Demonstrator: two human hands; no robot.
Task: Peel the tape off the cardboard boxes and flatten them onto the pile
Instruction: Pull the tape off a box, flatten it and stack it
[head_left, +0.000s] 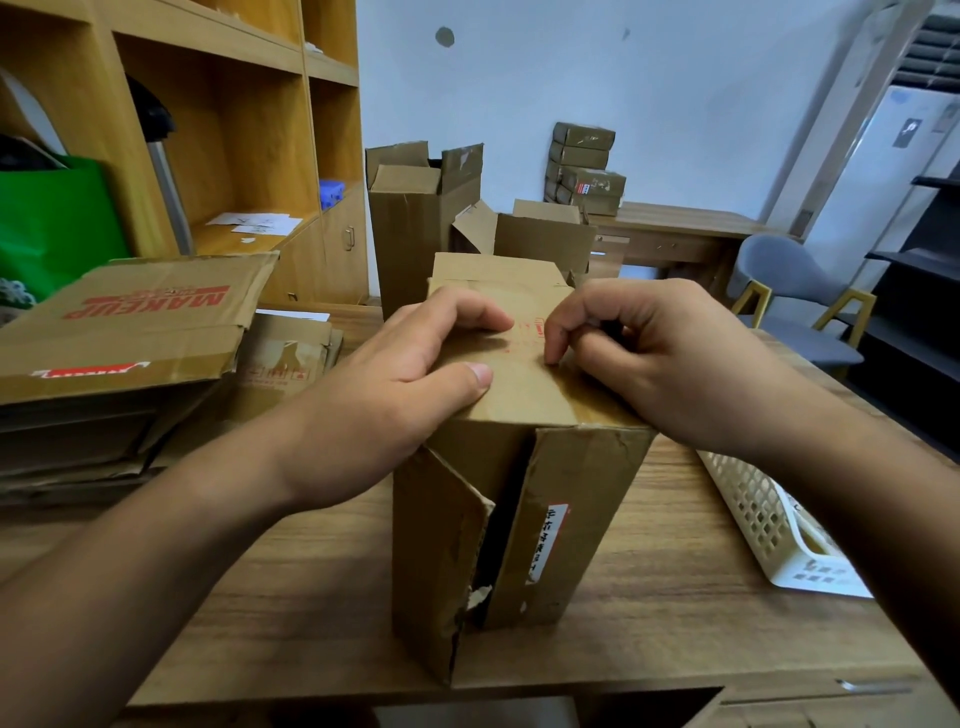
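Observation:
A brown cardboard box (524, 499) lies on its side on the wooden table (675, 597), its near end flaps hanging loose. My left hand (400, 395) grips the box's top left edge, thumb on the top face and fingers curled over it. My right hand (660, 364) rests on the top face at the right, fingertips curled and picking at the tape (561, 374) that runs along it. A pile of flattened boxes (124, 338) lies at the left of the table.
A white plastic basket (769, 525) sits at the right of the table. Behind the box stand more open boxes (421, 228), then a desk with stacked parcels (584, 166) and a grey chair (795, 296). Wooden shelves (208, 130) fill the left.

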